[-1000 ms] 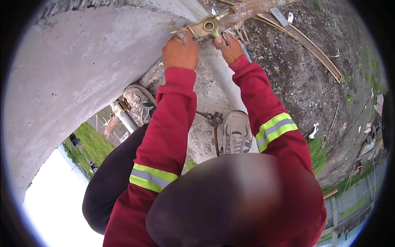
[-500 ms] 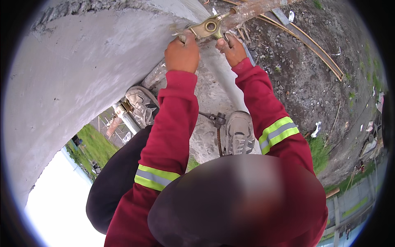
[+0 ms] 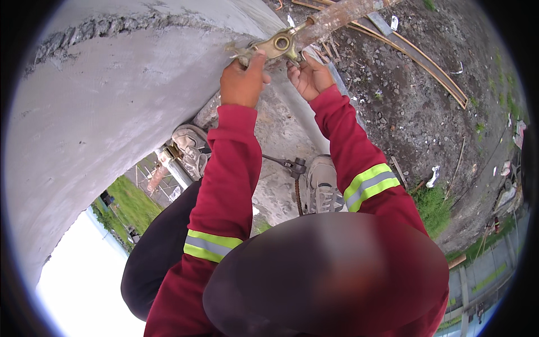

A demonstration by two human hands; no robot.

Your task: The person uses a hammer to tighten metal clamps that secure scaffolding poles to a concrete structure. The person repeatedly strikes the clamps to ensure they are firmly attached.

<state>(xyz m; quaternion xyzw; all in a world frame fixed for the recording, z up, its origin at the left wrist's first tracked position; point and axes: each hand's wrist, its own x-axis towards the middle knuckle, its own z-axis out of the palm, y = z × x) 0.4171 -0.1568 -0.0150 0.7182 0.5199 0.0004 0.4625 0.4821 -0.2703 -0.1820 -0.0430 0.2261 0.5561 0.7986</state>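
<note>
A brass-coloured scaffold clamp [image 3: 275, 46] sits at the end of a rusty tube [image 3: 345, 21], close against the grey concrete wall. My left hand [image 3: 241, 84] is closed on the clamp's left end, thumb and index finger pressed to its metal. At the clamp's lower right, my right hand [image 3: 313, 77] has its palm partly turned up. Its curled fingers and thumb pinch a small part there, which they largely hide. A dark metal wrench-like tool [image 3: 296, 166] lies lower down, beside my right shoe [image 3: 324, 182].
A smooth concrete wall [image 3: 123, 101] fills the left side. My shoes rest on a rough concrete ledge [image 3: 283, 132]. Beyond its right edge, gravelly ground [image 3: 393, 101] lies below with long timber strips [image 3: 429, 62] and scraps. Another clamp and tube [image 3: 171, 160] stand near my left shoe.
My left hand has shifted slightly down and left, its fingers looser on the clamp. My right hand has turned its palm more upward and moved a little left under the clamp.
</note>
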